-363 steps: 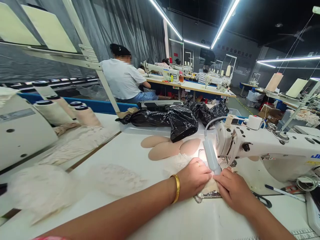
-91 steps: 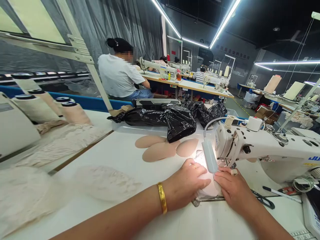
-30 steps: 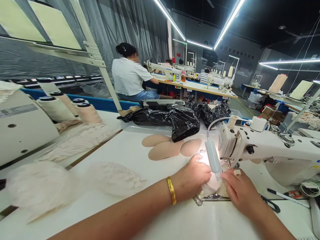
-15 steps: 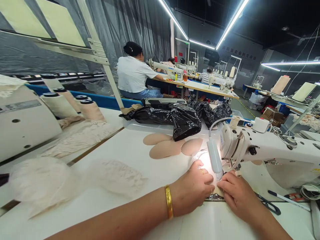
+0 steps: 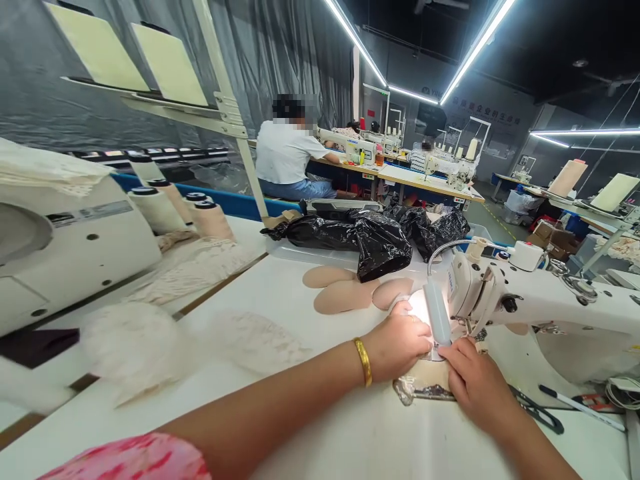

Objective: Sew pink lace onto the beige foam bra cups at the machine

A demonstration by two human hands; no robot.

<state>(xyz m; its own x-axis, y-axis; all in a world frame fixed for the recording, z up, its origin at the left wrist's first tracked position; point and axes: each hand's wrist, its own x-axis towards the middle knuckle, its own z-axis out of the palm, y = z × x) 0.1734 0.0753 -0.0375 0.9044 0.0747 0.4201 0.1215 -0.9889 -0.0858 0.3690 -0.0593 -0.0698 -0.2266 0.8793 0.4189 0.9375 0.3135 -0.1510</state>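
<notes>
A brightly lit white fabric piece (image 5: 419, 305) lies at the needle area of a white sewing machine (image 5: 545, 293). My left hand (image 5: 397, 343), with a gold bracelet at the wrist, has its fingers curled on this piece from the left. From the right, my right hand (image 5: 477, 377) pinches the piece's near edge, close to the presser foot. Both hands are closed, with their fingertips nearly meeting. A grey lamp (image 5: 437, 313) on a bendable neck hangs over the work and hides part of it. The machine's plate (image 5: 423, 390) shows just in front of the fingers.
Beige oval pads (image 5: 340, 297) lie behind my left hand, before a black plastic bag (image 5: 383, 247). Pale lace pieces (image 5: 135, 347) are on the left. Black scissors (image 5: 543, 413) and a pen (image 5: 580, 405) lie right. Thread cones (image 5: 215, 220) stand left; a person (image 5: 287, 153) sits beyond.
The view has shifted left, so the scene sits further right. My left hand has moved slightly away from me with the fabric, uncovering the machine's plate. The right hand stays by the presser foot.
</notes>
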